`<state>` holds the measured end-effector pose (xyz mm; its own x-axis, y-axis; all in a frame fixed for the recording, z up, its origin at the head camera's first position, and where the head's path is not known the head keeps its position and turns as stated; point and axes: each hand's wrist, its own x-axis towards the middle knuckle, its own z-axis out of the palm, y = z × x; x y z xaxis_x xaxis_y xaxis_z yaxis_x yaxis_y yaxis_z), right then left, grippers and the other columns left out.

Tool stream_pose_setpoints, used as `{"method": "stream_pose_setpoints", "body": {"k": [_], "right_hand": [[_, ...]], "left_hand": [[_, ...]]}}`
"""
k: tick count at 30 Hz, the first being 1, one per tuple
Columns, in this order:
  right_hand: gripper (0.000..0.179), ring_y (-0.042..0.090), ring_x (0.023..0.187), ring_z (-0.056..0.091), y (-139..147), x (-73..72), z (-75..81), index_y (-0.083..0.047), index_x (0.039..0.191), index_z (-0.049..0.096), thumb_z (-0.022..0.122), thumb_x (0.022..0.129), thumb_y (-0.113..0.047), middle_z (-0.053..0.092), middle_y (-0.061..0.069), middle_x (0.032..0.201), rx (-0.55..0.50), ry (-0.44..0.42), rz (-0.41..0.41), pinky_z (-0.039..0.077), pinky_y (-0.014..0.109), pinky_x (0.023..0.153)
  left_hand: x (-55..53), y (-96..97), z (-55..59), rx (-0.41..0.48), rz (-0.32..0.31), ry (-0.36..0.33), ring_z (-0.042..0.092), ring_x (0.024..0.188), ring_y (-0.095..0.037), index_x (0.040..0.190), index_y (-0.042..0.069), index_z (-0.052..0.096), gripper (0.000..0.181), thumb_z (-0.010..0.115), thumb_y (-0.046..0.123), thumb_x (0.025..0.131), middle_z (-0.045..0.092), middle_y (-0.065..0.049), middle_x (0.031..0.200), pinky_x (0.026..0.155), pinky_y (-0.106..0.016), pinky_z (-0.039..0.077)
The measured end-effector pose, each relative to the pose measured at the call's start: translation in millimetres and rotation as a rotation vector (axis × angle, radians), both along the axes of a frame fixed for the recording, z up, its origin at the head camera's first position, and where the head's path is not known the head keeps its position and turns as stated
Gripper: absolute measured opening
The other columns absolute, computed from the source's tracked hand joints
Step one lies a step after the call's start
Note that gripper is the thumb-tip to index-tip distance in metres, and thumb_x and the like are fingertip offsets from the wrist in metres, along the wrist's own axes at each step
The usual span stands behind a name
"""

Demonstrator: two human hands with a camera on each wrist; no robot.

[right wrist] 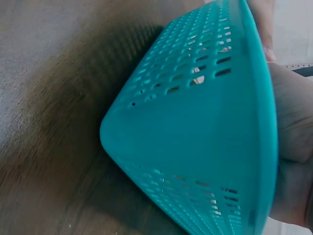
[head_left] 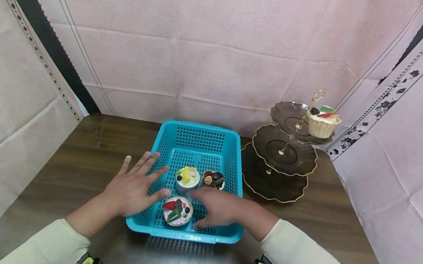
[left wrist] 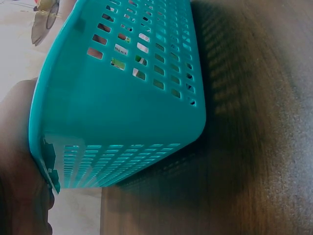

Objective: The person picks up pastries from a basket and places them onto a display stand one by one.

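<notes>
My left hand (head_left: 132, 189) lies over the left rim of a blue plastic basket (head_left: 183, 234), its fingers straight and spread. Over the basket's right side reaches my right hand (head_left: 219, 206), thumb apart from the fingers and nothing gripped between them. Its fingertips come close to a cupcake with pink cream and a red fruit piece (head_left: 178, 211). Behind that stands a cupcake with a yellow topping (head_left: 188, 177). A cupcake with dark chocolate and nut toppings (head_left: 213, 179) sits at the right, partly hidden by the right hand.
A three-tier dark cake stand (head_left: 285, 150) with gold scalloped edges stands right of the basket. On its top tier sits a cupcake in a pale wrapper (head_left: 321, 126). The brown wooden table (head_left: 113, 146) is bordered by pale cloth walls (head_left: 211, 69).
</notes>
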<state>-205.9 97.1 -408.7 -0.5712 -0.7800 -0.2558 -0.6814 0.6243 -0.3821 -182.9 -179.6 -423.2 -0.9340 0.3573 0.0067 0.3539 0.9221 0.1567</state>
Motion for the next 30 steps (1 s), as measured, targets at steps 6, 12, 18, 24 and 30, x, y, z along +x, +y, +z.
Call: {"method": "stream_pose_setpoints", "body": {"k": [6, 12, 18, 24, 30], "right_hand": [[0.092, 0.02, 0.141, 0.044, -9, -0.9, -6.1, -0.005, 0.157, 0.039, 0.087, 0.084, -0.033, 0.048, 0.007, 0.155, 0.021, 0.017, 0.012, 0.04, 0.037, 0.113], [0.102, 0.019, 0.143, 0.042, -21, -1.2, -10.9, -0.007, 0.161, 0.03, 0.089, 0.082, -0.033, 0.04, 0.006, 0.16, 0.061, 0.003, -0.006, 0.043, 0.036, 0.111], [0.101, 0.018, 0.135, 0.05, -29, -1.3, -16.1, -0.008, 0.159, 0.035, 0.091, 0.08, -0.034, 0.05, 0.006, 0.151, 0.121, 0.02, -0.029, 0.05, 0.033, 0.102], [0.096, 0.012, 0.125, 0.057, -33, -1.0, -20.1, -0.011, 0.156, 0.039, 0.092, 0.078, -0.031, 0.057, 0.001, 0.143, 0.122, 0.018, -0.035, 0.053, 0.03, 0.094], [0.09, 0.011, 0.125, 0.056, -37, -0.6, -19.7, -0.011, 0.154, 0.042, 0.091, 0.08, -0.03, 0.057, 0.001, 0.143, 0.075, -0.013, -0.046, 0.051, 0.03, 0.098]], "left_hand": [[0.2, 0.9, 0.0, 0.005, -0.002, -0.002, -0.002, 0.156, -0.033, 0.161, 0.025, 0.035, 0.09, 0.019, 0.083, 0.094, 0.006, -0.011, 0.171, 0.117, -0.067, -0.009], [0.7, 0.7, 0.8, 0.006, -0.002, -0.003, -0.002, 0.156, -0.034, 0.161, 0.025, 0.035, 0.091, 0.018, 0.084, 0.094, 0.007, -0.012, 0.171, 0.117, -0.067, -0.009], [1.1, 0.4, 1.9, 0.007, -0.003, -0.001, -0.001, 0.156, -0.035, 0.161, 0.025, 0.035, 0.092, 0.018, 0.084, 0.093, 0.009, -0.013, 0.171, 0.117, -0.068, -0.008], [0.8, 0.5, 2.6, 0.006, -0.003, -0.008, -0.001, 0.156, -0.034, 0.161, 0.025, 0.035, 0.092, 0.018, 0.084, 0.093, 0.008, -0.013, 0.171, 0.117, -0.068, -0.008], [1.2, 0.4, 2.5, 0.008, -0.002, -0.007, -0.001, 0.156, -0.034, 0.161, 0.024, 0.036, 0.092, 0.018, 0.084, 0.093, 0.009, -0.013, 0.171, 0.117, -0.068, -0.008]]}}
